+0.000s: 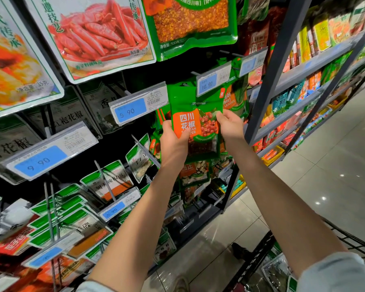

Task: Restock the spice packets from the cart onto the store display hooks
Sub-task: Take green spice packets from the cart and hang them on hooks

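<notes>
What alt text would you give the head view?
Two bare hands hold a green and orange Sichuan pepper packet up by the 10.90 price tag, the left hand gripping its lower left edge and the right hand pinching its right edge. Other spice packets hang around it, and a wire cart shows at lower right.

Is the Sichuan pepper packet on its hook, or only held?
Held, upright: left hand grips the packet at its lower left, right hand pinches its right edge. Hooked or not: cannot tell.

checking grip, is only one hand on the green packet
No, the left hand and right hand both hold the packet by its sides.
</notes>
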Available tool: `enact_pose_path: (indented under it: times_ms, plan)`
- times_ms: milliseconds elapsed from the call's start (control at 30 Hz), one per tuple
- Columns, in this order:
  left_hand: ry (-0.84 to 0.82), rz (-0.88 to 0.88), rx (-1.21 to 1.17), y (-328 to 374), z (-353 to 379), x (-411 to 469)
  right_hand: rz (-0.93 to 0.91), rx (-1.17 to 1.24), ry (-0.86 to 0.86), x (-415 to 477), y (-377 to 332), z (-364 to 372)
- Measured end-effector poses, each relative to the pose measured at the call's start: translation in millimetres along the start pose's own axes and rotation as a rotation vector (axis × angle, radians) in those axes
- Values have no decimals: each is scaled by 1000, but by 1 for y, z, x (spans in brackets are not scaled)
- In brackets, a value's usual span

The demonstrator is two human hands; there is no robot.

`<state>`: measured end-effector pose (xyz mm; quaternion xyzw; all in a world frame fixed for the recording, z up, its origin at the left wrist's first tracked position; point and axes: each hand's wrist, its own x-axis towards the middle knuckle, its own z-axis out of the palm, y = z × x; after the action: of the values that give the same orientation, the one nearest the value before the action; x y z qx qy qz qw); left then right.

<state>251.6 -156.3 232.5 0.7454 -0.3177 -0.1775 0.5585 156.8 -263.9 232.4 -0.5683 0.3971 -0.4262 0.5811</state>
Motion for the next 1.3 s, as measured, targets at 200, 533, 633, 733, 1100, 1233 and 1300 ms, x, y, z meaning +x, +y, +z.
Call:
enact_pose_path:
  times_ms: [200, 533, 633, 733, 1100, 1233, 1300]
  plan:
    - [32, -64, 120, 3, 7, 9, -5, -67, 46, 17, -3, 4]
    - [68, -86, 85, -7, 9, 7, -53, -168, 80, 17, 2, 6]
    - [117, -57, 237, -10, 7, 14, -80, -287, 106, 20, 3, 14]
    - [239, 113, 551, -19, 10, 14, -144, -365, 119, 17, 18, 23]
    - [237, 283, 702, -44, 16, 19, -289, -664, -155, 17, 60, 26]
    - [154, 133, 712, -36, 20, 35, -335, -722, -159, 33, 56, 34]
    - [165, 74, 722, -35, 19, 45, -346, -734, -179, 34, 54, 42]
